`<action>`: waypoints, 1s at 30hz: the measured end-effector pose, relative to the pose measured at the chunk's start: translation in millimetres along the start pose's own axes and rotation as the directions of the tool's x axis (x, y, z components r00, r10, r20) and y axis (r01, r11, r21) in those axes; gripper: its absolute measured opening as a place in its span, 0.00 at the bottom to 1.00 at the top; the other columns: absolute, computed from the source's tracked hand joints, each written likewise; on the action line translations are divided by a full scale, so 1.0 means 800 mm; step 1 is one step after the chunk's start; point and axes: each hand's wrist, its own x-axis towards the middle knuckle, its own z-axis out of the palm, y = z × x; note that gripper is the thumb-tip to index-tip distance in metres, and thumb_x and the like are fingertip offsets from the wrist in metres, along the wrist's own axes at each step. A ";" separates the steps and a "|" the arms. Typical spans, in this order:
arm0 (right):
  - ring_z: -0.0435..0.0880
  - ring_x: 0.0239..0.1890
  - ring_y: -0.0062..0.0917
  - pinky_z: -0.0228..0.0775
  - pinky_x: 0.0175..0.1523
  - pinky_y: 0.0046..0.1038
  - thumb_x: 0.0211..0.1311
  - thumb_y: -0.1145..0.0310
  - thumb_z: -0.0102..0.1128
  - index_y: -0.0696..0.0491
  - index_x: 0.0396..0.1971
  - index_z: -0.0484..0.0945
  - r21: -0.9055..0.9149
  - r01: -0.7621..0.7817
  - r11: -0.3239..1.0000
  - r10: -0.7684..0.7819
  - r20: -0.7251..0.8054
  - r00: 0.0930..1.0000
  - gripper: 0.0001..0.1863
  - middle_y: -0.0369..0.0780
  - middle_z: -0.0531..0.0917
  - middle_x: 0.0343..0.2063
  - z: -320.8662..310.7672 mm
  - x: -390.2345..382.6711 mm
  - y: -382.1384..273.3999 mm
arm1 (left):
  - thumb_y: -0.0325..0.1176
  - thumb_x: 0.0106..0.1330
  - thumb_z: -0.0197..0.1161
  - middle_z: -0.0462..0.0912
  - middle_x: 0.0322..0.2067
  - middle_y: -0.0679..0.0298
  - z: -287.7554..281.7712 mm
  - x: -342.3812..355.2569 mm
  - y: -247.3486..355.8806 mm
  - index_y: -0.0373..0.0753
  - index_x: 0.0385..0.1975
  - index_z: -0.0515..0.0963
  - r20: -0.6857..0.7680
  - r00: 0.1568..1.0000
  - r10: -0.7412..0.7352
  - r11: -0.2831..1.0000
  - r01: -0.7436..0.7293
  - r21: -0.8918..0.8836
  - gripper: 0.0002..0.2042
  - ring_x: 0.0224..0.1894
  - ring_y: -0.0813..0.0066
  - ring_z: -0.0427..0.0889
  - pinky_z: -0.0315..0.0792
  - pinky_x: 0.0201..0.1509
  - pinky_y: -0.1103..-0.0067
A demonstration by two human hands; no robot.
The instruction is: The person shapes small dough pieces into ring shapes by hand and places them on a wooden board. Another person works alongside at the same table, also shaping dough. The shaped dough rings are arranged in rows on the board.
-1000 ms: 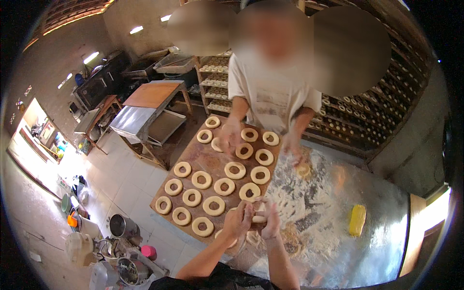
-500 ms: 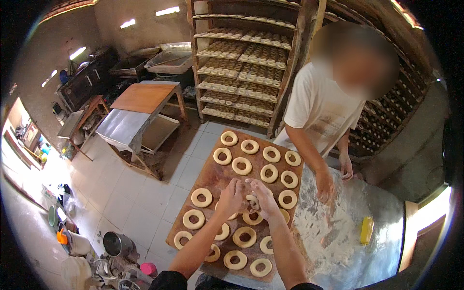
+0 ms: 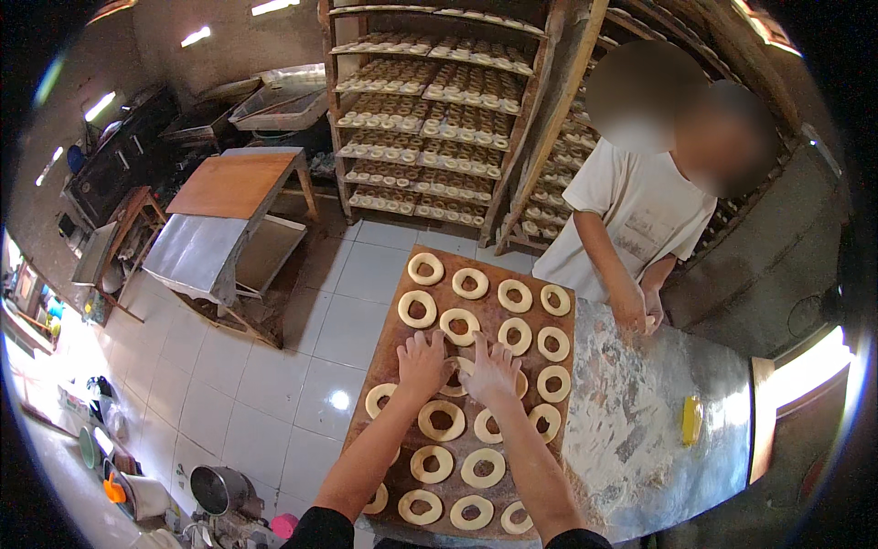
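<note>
A wooden board (image 3: 384, 352) full of pale dough rings lies in front of me. Near its middle a dough ring (image 3: 455, 389) rests on the wood between my two hands, partly covered by them. My left hand (image 3: 423, 364), fingers spread, is at its left side. On the other side my right hand (image 3: 492, 371) reaches over the ring's edge, palm down and fingers apart, dusted with flour. Just beyond my fingertips is another dough ring (image 3: 459, 327). More rings sit in rough rows around; my forearms hide some of them.
A floury metal table (image 3: 622, 439) carries a yellow block (image 3: 691, 421) at right. Across it stands a co-worker (image 3: 631, 210) with hands together. Behind is a rack (image 3: 430, 128) of ring-filled trays. Left are a low table (image 3: 197, 247) and, on the floor, a pot (image 3: 219, 489).
My hands have parted, fingers spreading, and the dough ring they held is down on the board. The co-worker's hands have come together, away from the floury tabletop. My view has shifted slightly.
</note>
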 end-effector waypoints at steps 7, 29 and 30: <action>0.66 0.61 0.46 0.55 0.62 0.54 0.56 0.54 0.65 0.45 0.69 0.53 0.017 -0.068 0.998 0.068 -0.030 0.997 0.43 0.51 0.69 0.56 0.004 -0.003 -0.004 | 0.49 0.59 0.66 0.73 0.44 0.49 -0.013 0.001 -0.001 0.38 0.53 0.67 0.055 0.998 0.040 0.999 -0.042 0.023 0.29 0.50 0.50 0.74 0.67 0.50 0.55; 0.65 0.61 0.45 0.52 0.65 0.52 0.60 0.56 0.62 0.46 0.60 0.66 0.346 0.005 0.938 0.074 -0.215 0.974 0.30 0.49 0.70 0.55 0.008 -0.127 0.047 | 0.37 0.60 0.65 0.76 0.43 0.49 -0.036 -0.052 -0.014 0.40 0.53 0.68 -0.135 0.991 0.002 0.994 -0.016 -0.105 0.22 0.48 0.48 0.77 0.71 0.49 0.57; 0.66 0.60 0.45 0.53 0.65 0.50 0.60 0.57 0.62 0.47 0.58 0.68 0.395 0.004 0.919 0.071 -0.175 0.982 0.27 0.49 0.72 0.53 0.010 -0.148 0.067 | 0.37 0.60 0.64 0.76 0.44 0.50 -0.043 -0.063 -0.021 0.41 0.52 0.69 -0.161 0.987 0.008 0.993 -0.028 -0.117 0.21 0.48 0.49 0.77 0.71 0.49 0.58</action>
